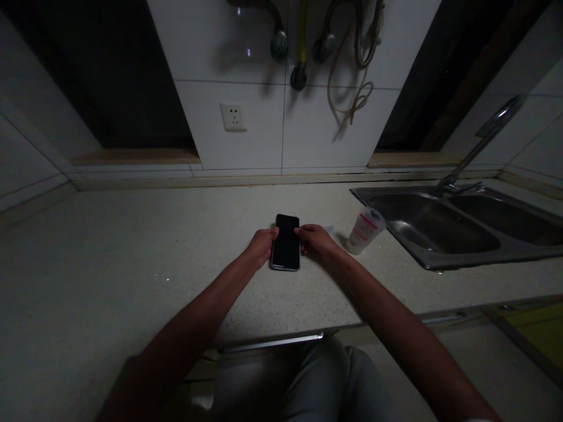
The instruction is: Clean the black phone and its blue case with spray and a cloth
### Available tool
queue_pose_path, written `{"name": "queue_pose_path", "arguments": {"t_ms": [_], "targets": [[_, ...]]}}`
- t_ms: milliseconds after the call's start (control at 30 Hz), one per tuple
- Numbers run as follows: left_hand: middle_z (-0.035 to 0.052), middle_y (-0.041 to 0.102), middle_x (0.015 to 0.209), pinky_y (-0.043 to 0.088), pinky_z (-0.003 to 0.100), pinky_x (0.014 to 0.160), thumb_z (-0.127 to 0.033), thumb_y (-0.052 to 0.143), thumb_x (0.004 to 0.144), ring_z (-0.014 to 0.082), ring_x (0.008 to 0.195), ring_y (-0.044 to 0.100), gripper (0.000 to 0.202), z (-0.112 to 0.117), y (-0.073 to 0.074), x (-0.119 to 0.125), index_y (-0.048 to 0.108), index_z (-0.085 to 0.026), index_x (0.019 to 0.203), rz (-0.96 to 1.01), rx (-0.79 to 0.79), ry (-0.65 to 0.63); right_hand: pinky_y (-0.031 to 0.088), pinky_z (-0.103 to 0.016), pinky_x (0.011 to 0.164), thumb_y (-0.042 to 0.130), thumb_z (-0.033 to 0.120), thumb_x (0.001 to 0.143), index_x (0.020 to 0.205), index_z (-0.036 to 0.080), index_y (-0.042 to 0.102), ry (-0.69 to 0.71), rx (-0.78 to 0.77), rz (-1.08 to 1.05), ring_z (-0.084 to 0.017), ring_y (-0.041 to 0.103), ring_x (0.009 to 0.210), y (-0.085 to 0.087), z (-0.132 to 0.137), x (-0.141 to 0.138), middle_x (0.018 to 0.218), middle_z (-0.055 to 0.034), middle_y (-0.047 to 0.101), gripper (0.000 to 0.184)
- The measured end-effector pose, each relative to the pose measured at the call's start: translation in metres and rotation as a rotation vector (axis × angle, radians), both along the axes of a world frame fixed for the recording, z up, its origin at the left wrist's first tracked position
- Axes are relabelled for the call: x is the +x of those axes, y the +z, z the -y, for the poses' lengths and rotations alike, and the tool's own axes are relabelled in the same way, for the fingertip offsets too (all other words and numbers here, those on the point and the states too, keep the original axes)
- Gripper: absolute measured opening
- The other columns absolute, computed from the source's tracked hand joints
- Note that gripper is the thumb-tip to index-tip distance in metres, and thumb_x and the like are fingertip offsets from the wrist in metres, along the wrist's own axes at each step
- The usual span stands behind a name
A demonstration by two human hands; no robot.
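Note:
A smartphone with a dark screen is between my two hands over the pale countertop, its long side pointing away from me. Its left edge is gripped by my left hand, thumb on the front. On the opposite edge, my right hand grips it near the upper part, thumb also at the screen's border. The fingers beneath the phone are mostly hidden. Just right of my right hand stands a translucent plastic cup with pink-red print. A small clear piece, too faint to name, lies behind my right wrist.
A double-bowl steel sink with a tall faucet occupies the counter's right side. On the tiled wall are a power socket, pipe fittings and a looped cord. Below the counter's front edge is a metal handle.

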State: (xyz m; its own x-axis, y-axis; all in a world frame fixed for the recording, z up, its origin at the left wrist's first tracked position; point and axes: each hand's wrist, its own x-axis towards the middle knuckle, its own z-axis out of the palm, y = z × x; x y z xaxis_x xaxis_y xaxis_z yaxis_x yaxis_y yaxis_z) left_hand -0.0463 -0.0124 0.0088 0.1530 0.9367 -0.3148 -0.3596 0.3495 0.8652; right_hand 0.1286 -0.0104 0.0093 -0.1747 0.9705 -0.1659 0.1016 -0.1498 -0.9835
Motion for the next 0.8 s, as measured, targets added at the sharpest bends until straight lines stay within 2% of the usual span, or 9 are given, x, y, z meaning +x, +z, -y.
{"name": "queue_pose_path", "arguments": {"t_ms": [100,267,433,533,633,700,800], "targets": [[0.0105,0.071,0.071,0.057,0.031,0.075,-0.014,0.056,0.091,0.0207,0.072,0.071,0.014,0.002,0.0,0.001,0.068,-0.008,0.086,-0.015,0.013,-0.007,0.038,-0.023,0.04,0.068,0.041,0.085,0.068,0.019,0.053,0.005,-0.005,-0.016,-0.011,0.048,0.041,0.003,0.003,0.0,0.049,0.0002,0.053,0.031],[0.0105,0.071,0.071,0.057,0.039,0.081,-0.014,0.055,0.089,0.0243,0.075,0.072,0.014,0.004,-0.002,0.003,0.067,-0.009,0.083,0.002,0.009,-0.002,0.045,-0.023,0.045,0.072,0.049,0.081,0.069,0.017,0.056,0.064,0.024,-0.107,-0.011,0.053,0.047,0.004,0.005,-0.002,0.057,-0.0025,0.059,0.038],[0.0101,0.072,0.074,0.056,0.038,0.086,-0.012,0.052,0.089,0.023,0.079,0.071,0.015,0.005,0.003,0.005,0.066,-0.009,0.087,0.014,0.033,-0.022,0.043,-0.024,0.044,0.074,0.048,0.078,0.068,0.016,0.056,0.026,-0.002,-0.111,-0.011,0.05,0.047,0.0,0.003,-0.002,0.055,-0.0013,0.056,0.037],[0.0098,0.071,0.073,0.057,0.034,0.074,-0.02,0.056,0.088,0.0218,0.072,0.07,0.013,0.005,0.009,0.003,0.066,-0.011,0.089,0.013,-0.003,-0.047,0.042,-0.026,0.045,0.073,0.046,0.079,0.069,0.016,0.056,0.044,-0.009,-0.123,-0.011,0.05,0.047,0.0,0.003,-0.001,0.057,-0.0014,0.056,0.036],[0.0053,0.065,0.065,0.05,0.027,0.057,-0.036,0.062,0.088,0.0173,0.058,0.063,0.023,0.004,0.013,-0.002,0.066,-0.013,0.086,-0.095,0.013,0.014,0.039,-0.026,0.044,0.072,0.046,0.079,0.07,0.017,0.056,0.109,-0.005,-0.147,-0.011,0.049,0.046,0.003,0.006,-0.001,0.057,-0.0006,0.055,0.034],[0.0026,0.062,0.063,0.046,0.023,0.053,-0.043,0.068,0.084,0.0144,0.055,0.06,0.029,0.003,0.013,-0.005,0.066,-0.014,0.085,-0.16,0.079,0.051,0.037,-0.026,0.044,0.072,0.046,0.078,0.07,0.017,0.056,0.146,-0.016,-0.153,-0.01,0.046,0.045,0.005,0.008,-0.001,0.055,0.0008,0.053,0.034],[0.0013,0.06,0.063,0.042,0.022,0.051,-0.043,0.074,0.078,0.0117,0.053,0.056,0.03,0.001,0.013,-0.01,0.064,-0.014,0.079,-0.236,0.166,0.075,0.035,-0.025,0.044,0.074,0.047,0.077,0.071,0.017,0.056,0.177,-0.029,-0.133,-0.009,0.046,0.045,0.006,0.009,-0.002,0.055,0.0011,0.053,0.035]]}}
